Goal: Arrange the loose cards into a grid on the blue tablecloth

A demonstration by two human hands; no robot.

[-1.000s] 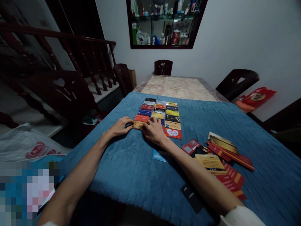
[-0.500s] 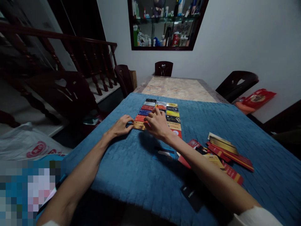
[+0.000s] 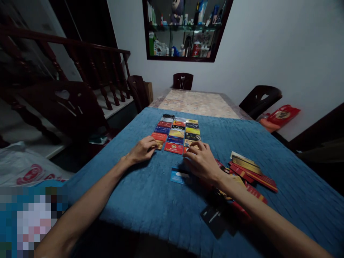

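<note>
Cards lie in three overlapping columns on the blue tablecloth (image 3: pixel 129 200). My left hand (image 3: pixel 142 149) rests at the left column's near end, fingers bent and apart. Its fingertips touch the gold card (image 3: pixel 159 144) there. A red card (image 3: pixel 174 148) ends the middle column. My right hand (image 3: pixel 202 161) is over the right column's near end, fingers loosely spread and bent, partly covering a red-orange card (image 3: pixel 186 150). Whether those fingertips press on it I cannot tell. Closer to me lie a blue card (image 3: pixel 179 176) and a black card (image 3: pixel 213 219).
A loose pile of red and gold cards (image 3: pixel 249 168) lies to the right, partly behind my right forearm. Dark wooden chairs (image 3: pixel 183 81) stand around the table. On the left are a railing (image 3: pixel 102 77) and a white plastic bag (image 3: pixel 32 165).
My right hand has moved right and nearer, from the middle column to the right column's near end. The middle column's red card now shows. My left hand stays by the gold card.
</note>
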